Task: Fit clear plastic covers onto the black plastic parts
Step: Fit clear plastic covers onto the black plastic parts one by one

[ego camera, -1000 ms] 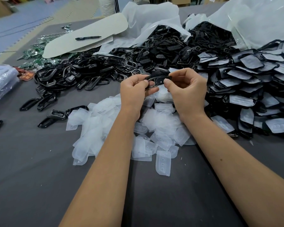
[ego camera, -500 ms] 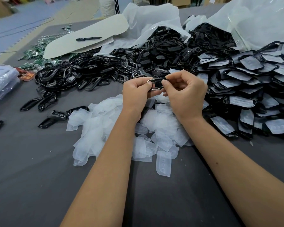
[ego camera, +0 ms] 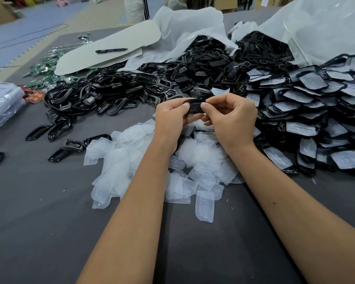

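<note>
My left hand [ego camera: 171, 119] and my right hand [ego camera: 232, 117] both pinch one black plastic part [ego camera: 195, 106] between thumbs and fingers, held above the table at mid-view. Under the hands lies a heap of clear plastic covers [ego camera: 131, 158]. One single cover [ego camera: 205, 206] lies apart at the heap's near edge. Whether a clear cover sits on the held part cannot be told; the fingers hide most of it.
A pile of bare black parts [ego camera: 115, 91] spreads at the back left, a stack of covered black parts [ego camera: 316, 111] at the right. White plastic bags [ego camera: 193, 21] lie behind. A pale board with a black pen [ego camera: 111, 50] sits far left, bagged items [ego camera: 2, 105] at the left edge.
Both hands have stayed close together on the black part, shifting slightly lower and toward me. The fingers have re-gripped along its edge.
</note>
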Available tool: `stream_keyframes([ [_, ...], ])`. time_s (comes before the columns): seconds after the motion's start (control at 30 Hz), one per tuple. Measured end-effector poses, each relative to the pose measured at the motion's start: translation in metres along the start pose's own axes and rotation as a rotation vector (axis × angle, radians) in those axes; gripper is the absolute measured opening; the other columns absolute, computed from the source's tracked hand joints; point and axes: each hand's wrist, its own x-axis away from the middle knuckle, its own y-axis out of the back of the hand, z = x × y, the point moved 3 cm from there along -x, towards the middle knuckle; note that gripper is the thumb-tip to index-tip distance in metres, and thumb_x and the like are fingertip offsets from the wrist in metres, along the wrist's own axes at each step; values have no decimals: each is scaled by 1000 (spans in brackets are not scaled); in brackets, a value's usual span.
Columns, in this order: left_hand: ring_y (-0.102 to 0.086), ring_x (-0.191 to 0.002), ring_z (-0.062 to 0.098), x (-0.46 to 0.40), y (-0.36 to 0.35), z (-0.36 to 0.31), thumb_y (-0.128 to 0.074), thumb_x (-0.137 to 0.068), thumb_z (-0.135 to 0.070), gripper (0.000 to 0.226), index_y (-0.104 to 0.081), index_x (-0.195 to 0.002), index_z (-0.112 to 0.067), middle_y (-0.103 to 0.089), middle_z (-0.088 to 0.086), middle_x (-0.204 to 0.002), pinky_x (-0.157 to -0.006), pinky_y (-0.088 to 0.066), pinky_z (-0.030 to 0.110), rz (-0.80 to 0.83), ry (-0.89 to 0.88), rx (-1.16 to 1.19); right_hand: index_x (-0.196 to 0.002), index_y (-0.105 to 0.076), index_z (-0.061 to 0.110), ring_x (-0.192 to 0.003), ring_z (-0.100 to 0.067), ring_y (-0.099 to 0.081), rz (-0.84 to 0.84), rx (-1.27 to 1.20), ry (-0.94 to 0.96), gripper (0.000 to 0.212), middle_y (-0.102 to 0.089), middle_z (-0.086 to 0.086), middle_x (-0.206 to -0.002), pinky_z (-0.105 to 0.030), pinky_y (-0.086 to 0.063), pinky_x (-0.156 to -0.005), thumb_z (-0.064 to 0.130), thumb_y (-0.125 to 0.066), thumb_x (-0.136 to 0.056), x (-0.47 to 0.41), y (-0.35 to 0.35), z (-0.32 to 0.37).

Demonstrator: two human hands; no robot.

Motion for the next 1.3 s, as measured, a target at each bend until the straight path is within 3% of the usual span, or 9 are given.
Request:
stream_keyframes([
  [0.17,-77,-83,24,-1,0,0,-40,-101,9,41,-76,-86,-3,-78,12,-85,-75,-62,27,40,9,36,-88,-76,7,-57,-22,-74,8,-45,-38,9,-75,-7,-69,-30,-58,-52,9,-85,-86,-1,0,-1],
  [0.3,-76,-86,28,-2,0,1,-39,-101,8,35,-73,-96,3,-78,15,-88,-86,-63,35,64,19,43,-87,-77,7,-55,-17,-74,-5,22,-10,10,-75,-3,-68,-27,-58,-50,10,-86,-85,-1,0,-2],
  [0.57,-75,-81,25,-1,-2,3,-49,-97,12,26,-74,-98,4,-75,16,-88,-78,-62,28,94,-9,3,-88,-77,7,-62,-16,-74,-39,175,55,10,-75,0,-72,-42,-64,-63,13,-85,-86,-1,0,-1],
  [0.73,-76,-77,23,-1,-1,4,-57,-96,10,19,-74,-101,3,-77,8,-82,-74,-60,25,109,-74,-88,-87,-77,8,-61,-11,-73,-66,203,65,8,-73,3,-72,-38,-64,-64,12,-83,-86,1,1,2],
  [1.0,-76,-78,26,0,0,3,-61,-96,8,16,-74,-100,0,-77,11,-85,-76,-62,29,92,-70,-84,-86,-76,9,-60,-13,-72,-26,204,58,10,-74,2,-72,-36,-63,-64,14,-85,-85,0,2,3],
  [1.17,-75,-76,20,3,0,-1,-60,-96,10,18,-73,-101,-2,-77,9,-87,-70,-58,19,102,-60,-9,-95,-66,14,-69,-19,-71,-35,160,24,25,-71,1,-77,-36,-59,-66,20,-87,-83,-2,3,-1],
  [1.3,-74,-77,19,3,1,-3,-60,-97,8,18,-73,-103,-3,-76,7,-88,-70,-58,19,127,-30,36,-92,-72,5,-64,-21,-74,65,-80,-103,14,-75,-10,-77,-29,-54,-49,12,-83,-87,-5,1,-7],
])
